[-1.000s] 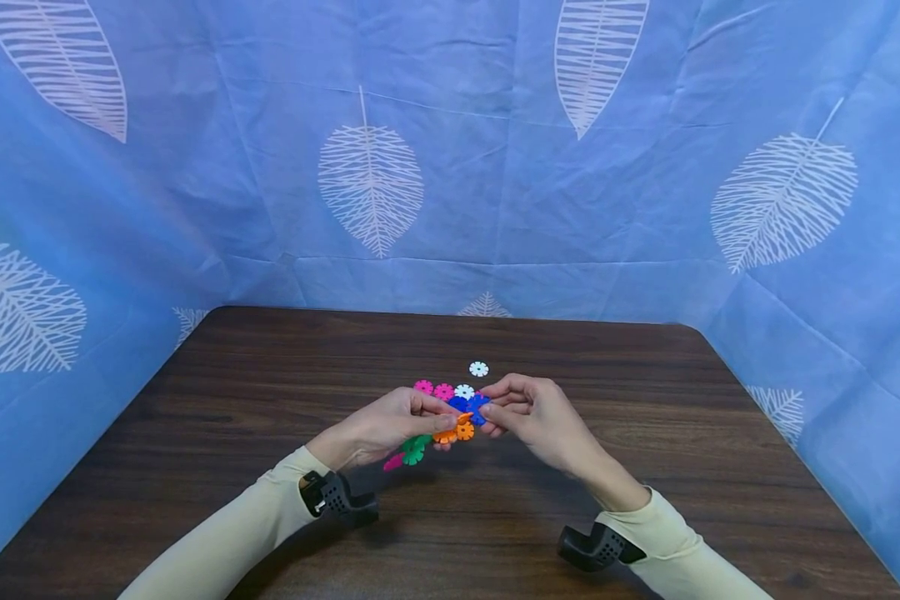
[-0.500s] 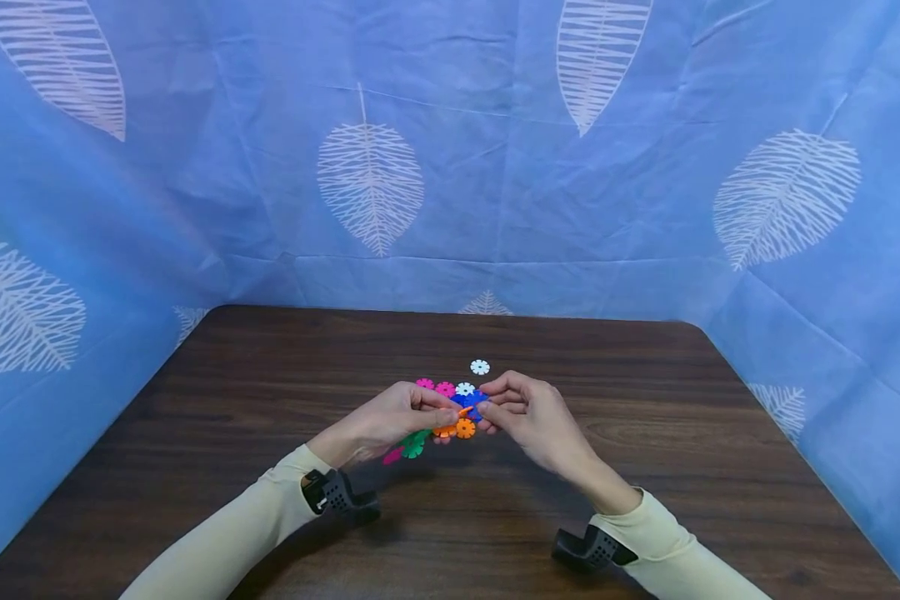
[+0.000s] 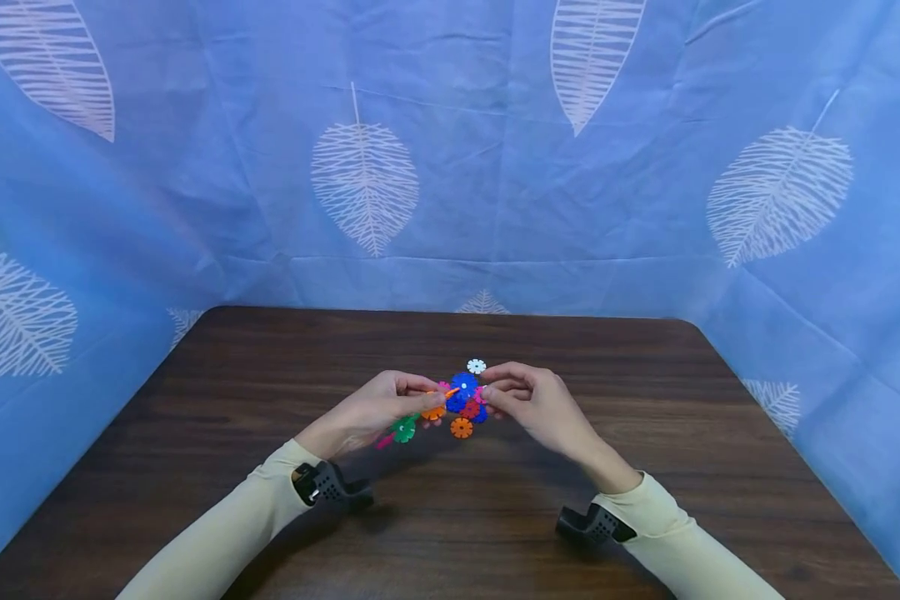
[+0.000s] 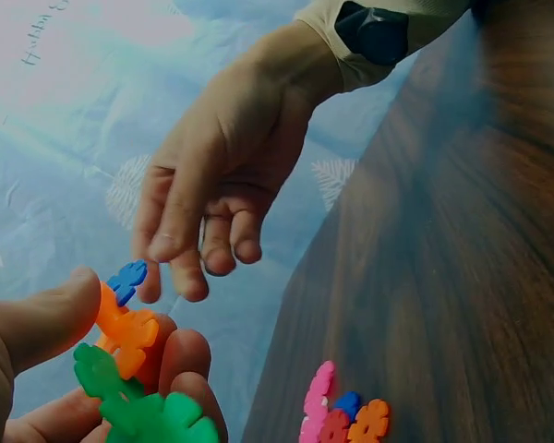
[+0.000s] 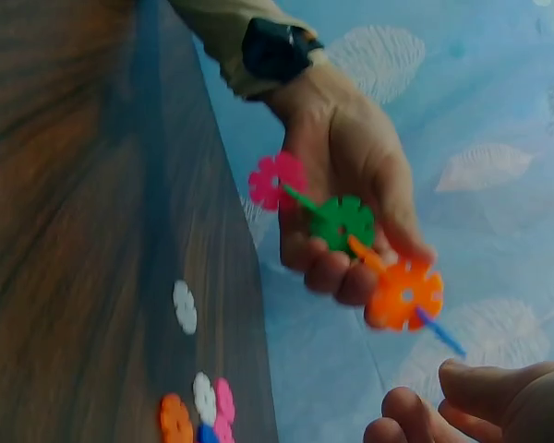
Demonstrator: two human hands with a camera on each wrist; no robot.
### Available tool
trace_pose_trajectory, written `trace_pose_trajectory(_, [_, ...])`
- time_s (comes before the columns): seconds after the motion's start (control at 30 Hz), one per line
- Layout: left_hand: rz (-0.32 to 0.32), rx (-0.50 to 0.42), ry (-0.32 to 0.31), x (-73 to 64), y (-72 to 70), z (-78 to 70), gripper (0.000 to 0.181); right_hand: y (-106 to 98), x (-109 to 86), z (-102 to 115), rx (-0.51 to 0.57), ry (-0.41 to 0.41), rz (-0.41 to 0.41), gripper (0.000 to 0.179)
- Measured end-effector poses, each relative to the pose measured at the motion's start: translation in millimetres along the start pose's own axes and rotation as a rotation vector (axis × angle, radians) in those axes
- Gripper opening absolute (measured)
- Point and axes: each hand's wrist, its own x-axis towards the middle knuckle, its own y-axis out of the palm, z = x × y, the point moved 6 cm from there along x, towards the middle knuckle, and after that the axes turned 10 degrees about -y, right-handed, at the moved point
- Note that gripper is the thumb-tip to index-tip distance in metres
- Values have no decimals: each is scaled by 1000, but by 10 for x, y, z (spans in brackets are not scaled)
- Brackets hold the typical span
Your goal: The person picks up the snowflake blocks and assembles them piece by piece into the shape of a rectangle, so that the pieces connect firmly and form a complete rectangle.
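My left hand (image 3: 378, 408) pinches a chain of slotted plastic flower discs between thumb and fingers. Along the chain run a pink disc (image 5: 277, 181), green pieces (image 5: 343, 222), an orange disc (image 5: 407, 295) and, at the far end, a blue disc (image 3: 463, 384). Beside that blue end is my right hand (image 3: 547, 408). In the left wrist view its fingers hang loosely bent with nothing between them. The right wrist view shows its thumb (image 5: 471, 383) just short of the blue disc, which appears edge-on there.
Below the hands, loose flower discs lie on the dark wooden table (image 3: 570, 350): an orange one (image 3: 461, 427), a red one (image 3: 470, 408), and blue, pink and white ones. A separate white disc (image 3: 476, 367) lies farther back. Leaf-patterned blue cloth (image 3: 435, 208) hangs behind the table.
Both hands have risen slightly, and the chain has shifted up and left off the loose discs. The red disc now shows. My right fingertips have come away from the blue end.
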Motion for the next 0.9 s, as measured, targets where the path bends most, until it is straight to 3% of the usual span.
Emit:
trace_pose_trajectory(0.23, [13,-41,17,-16,-14,-57,43,-243,67,-163,-176,-7,-39,30])
trace_pose_trajectory(0.4, [21,-87,19,-26,-29,-65,43,-340,102,-291,-214,-10,-27,29])
trace_pose_trajectory(0.63, [-12,-103,-4,-39,-44,-92,44,-359,187,-487,-247,9,-1,28])
trace_pose_trajectory(0.9, [-24,-113,-32,-55,-61,-109,44,-319,311,-687,-332,-9,93,31])
